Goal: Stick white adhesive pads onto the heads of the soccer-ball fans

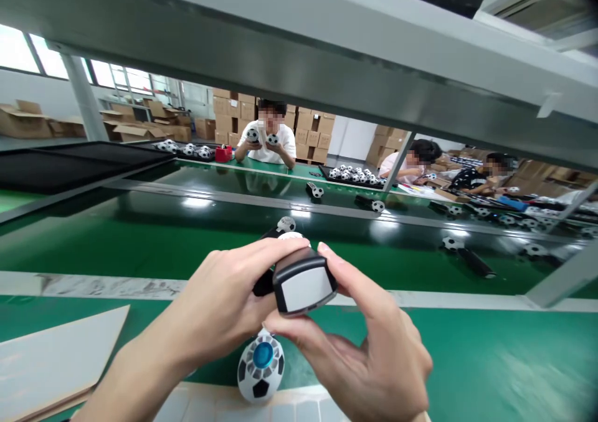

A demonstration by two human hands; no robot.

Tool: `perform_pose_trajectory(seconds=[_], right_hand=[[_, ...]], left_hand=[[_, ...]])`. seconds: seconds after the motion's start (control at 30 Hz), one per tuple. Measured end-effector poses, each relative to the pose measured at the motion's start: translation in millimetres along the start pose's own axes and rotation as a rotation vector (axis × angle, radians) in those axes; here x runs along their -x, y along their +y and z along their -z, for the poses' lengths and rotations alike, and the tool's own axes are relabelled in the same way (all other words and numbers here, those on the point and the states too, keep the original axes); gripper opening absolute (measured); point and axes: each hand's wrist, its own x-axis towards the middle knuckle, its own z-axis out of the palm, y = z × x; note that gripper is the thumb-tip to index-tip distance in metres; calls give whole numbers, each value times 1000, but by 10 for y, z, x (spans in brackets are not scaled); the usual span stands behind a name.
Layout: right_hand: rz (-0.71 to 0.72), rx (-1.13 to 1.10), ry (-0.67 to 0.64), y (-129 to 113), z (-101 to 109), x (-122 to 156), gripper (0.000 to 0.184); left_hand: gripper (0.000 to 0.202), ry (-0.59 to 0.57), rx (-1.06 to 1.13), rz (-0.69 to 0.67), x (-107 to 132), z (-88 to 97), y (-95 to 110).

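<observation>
Both hands hold a black rounded block [303, 282] with a pale grey face, my left hand [219, 291] gripping its left side and my right hand [369, 347] pinching its right side. A black bar [264, 283] shows under my left fingers; I cannot tell whether it joins the block. Below the hands, a soccer-ball-patterned toy [260, 367] with a blue round button lies on the green bench [486, 363]. Just beyond my hands, a soccer-ball-headed black stick [284, 224] lies on the belt.
A pale cardboard sheet [51, 366] lies at lower left, and white sheets [233, 407] lie at the near edge. A grey metal shelf [299, 42] crosses overhead. Several ball toys lie on the green belt [196, 254]. A co-worker [266, 138] holds two ball toys beyond, before stacked cartons [308, 132].
</observation>
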Motion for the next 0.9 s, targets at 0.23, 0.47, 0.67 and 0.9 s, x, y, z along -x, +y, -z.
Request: perform_pose_trajectory(seconds=[0.23,0.47,0.67,0.9], right_hand=[[57,36,7,10,41,-24,44],[70,1,-53,18,60,-100,37],[-36,-72,-77,43,4,-63,30],[-417,-193,-224,34,30,-43,22]], left_hand=[[38,-3,10,-21,-4,-4,14],[32,-42,-75,7,-25,26,21],[33,-62,-272,75,53,31,-20],[38,-131,-567,209,9,-5,-8]])
